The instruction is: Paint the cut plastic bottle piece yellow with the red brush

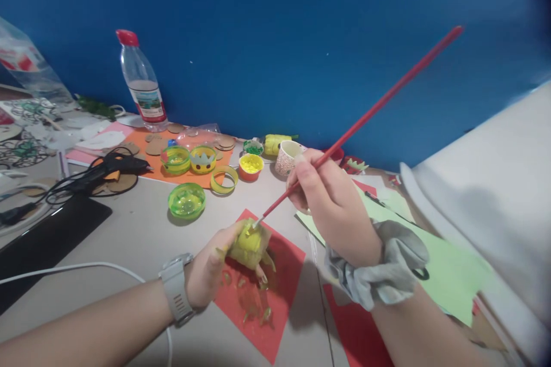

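My left hand (210, 264), with a grey watch on its wrist, holds a small yellow-painted object (248, 245) above a red paper sheet (284, 298). My right hand (321, 189), a grey scrunchie at its wrist, grips a long red paintbrush (379, 104) in a pinch. The brush tip touches the top of the yellow object. Yellowish smears mark the red sheet below. Behind the hands stands a small cup of yellow paint or grains (251, 166); a cup with green contents (253, 148) is just beyond it.
A water bottle (144, 86) stands at the back left. Green dishes (186, 201) and yellow-green rings (224, 180) lie left of centre. Black cables (97, 172) and a black device (55, 241) are at far left. Green paper (447, 258) lies at right; a patterned cup (284, 160) is behind my right hand.
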Motion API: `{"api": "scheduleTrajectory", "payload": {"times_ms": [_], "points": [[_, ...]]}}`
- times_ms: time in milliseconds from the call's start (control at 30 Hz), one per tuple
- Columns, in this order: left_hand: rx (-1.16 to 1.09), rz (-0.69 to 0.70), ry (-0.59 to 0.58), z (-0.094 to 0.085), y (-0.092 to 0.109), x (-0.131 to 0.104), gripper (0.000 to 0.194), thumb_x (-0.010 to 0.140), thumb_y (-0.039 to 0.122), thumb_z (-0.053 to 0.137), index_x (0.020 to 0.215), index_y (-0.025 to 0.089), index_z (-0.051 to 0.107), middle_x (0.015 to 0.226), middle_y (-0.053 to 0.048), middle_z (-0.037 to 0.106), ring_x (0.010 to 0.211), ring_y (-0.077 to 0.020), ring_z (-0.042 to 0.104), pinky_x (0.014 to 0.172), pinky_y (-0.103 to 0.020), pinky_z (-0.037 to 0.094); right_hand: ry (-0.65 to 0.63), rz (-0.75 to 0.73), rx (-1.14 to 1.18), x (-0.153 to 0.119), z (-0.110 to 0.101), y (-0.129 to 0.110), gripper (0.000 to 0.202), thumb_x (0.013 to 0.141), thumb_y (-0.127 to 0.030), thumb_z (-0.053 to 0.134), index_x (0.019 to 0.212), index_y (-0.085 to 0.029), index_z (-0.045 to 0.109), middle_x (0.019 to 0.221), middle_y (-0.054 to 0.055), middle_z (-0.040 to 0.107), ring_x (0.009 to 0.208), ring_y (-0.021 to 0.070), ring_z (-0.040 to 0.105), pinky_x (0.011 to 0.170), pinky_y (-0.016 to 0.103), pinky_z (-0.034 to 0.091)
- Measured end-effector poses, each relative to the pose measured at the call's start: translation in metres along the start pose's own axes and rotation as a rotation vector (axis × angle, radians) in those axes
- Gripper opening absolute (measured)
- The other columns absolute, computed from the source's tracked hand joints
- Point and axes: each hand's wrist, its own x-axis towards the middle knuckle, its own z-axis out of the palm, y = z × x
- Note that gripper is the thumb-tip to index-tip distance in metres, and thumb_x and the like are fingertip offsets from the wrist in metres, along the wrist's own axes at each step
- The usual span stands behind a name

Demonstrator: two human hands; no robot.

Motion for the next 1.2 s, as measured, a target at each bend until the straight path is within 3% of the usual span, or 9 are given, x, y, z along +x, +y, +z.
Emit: {"api": "scheduleTrajectory", "payload": {"times_ms": [200,400,500,633,767,933,1100,1200], "points": [[0.049,0.002,0.011,0.001,0.003,0.002,0.097,0.076,0.093,0.026,0.116,0.011,0.056,0.096,-0.020,0.073,0.079,-0.0306,0.072,0.073,-0.043,0.059,0.012,-0.074,-0.159,-0.001,-0.003,0.001,0.034,0.106,-0.043,0.039,0.080,-0.023,0.049,0.061,-0.005,0.047,0.052,0.0119,0.045,0.057,0.031,0.039],[-0.034,-0.025,0.007,0.003,0.004,0.003,0.095,0.076,0.093,0.030,0.117,0.012,0.056,0.093,-0.018,0.074,0.078,-0.0304,0.072,0.072,-0.043,0.059,-0.074,-0.096,-0.155,-0.004,-0.001,-0.005,0.034,0.107,-0.037,0.036,0.079,-0.023,0.048,0.063,-0.005,0.046,0.053,0.0113,0.045,0.065,0.031,0.043],[-0.024,-0.039,0.014,0.004,0.006,0.003,0.096,0.076,0.093,0.029,0.117,0.011,0.057,0.093,-0.019,0.074,0.078,-0.0304,0.072,0.073,-0.043,0.059,-0.059,-0.133,-0.218,-0.003,-0.002,-0.005,0.032,0.107,-0.036,0.036,0.080,-0.023,0.048,0.066,-0.004,0.048,0.055,0.0116,0.046,0.066,0.031,0.044],[-0.004,-0.026,0.013,0.004,0.005,0.003,0.097,0.075,0.094,0.027,0.116,0.011,0.058,0.091,-0.019,0.075,0.077,-0.0311,0.073,0.071,-0.043,0.059,-0.036,-0.130,-0.208,-0.003,-0.004,-0.006,0.032,0.107,-0.039,0.036,0.081,-0.023,0.047,0.068,-0.003,0.051,0.058,0.0128,0.049,0.066,0.031,0.045],[-0.029,-0.026,0.009,0.003,0.003,0.002,0.093,0.077,0.092,0.029,0.116,0.012,0.057,0.091,-0.017,0.075,0.076,-0.0287,0.073,0.069,-0.040,0.060,-0.122,-0.181,-0.205,-0.004,-0.002,-0.007,0.033,0.107,-0.036,0.035,0.079,-0.022,0.047,0.067,-0.003,0.050,0.058,0.0115,0.049,0.064,0.030,0.044],[0.007,-0.021,-0.010,0.001,0.001,0.002,0.096,0.075,0.094,0.024,0.116,0.013,0.056,0.092,-0.017,0.075,0.074,-0.0274,0.073,0.068,-0.038,0.060,-0.041,-0.221,-0.195,-0.005,-0.004,-0.007,0.029,0.107,-0.035,0.038,0.083,-0.022,0.048,0.071,-0.004,0.048,0.060,0.0093,0.049,0.065,0.027,0.043],[-0.023,0.009,-0.009,0.002,-0.001,0.003,0.094,0.077,0.092,0.026,0.115,0.013,0.058,0.088,-0.016,0.075,0.073,-0.0278,0.072,0.065,-0.038,0.060,-0.201,-0.228,-0.200,-0.008,0.001,-0.012,0.029,0.107,-0.031,0.037,0.082,-0.021,0.047,0.070,-0.005,0.051,0.056,0.0077,0.048,0.062,0.026,0.042],[-0.047,0.030,-0.028,0.002,-0.002,0.005,0.096,0.076,0.092,0.027,0.118,0.011,0.059,0.090,-0.017,0.074,0.074,-0.0288,0.073,0.067,-0.040,0.061,-0.210,-0.273,-0.305,-0.008,0.003,-0.015,0.026,0.105,-0.026,0.041,0.080,-0.021,0.046,0.063,-0.007,0.046,0.050,0.0076,0.043,0.055,0.025,0.038]]}}
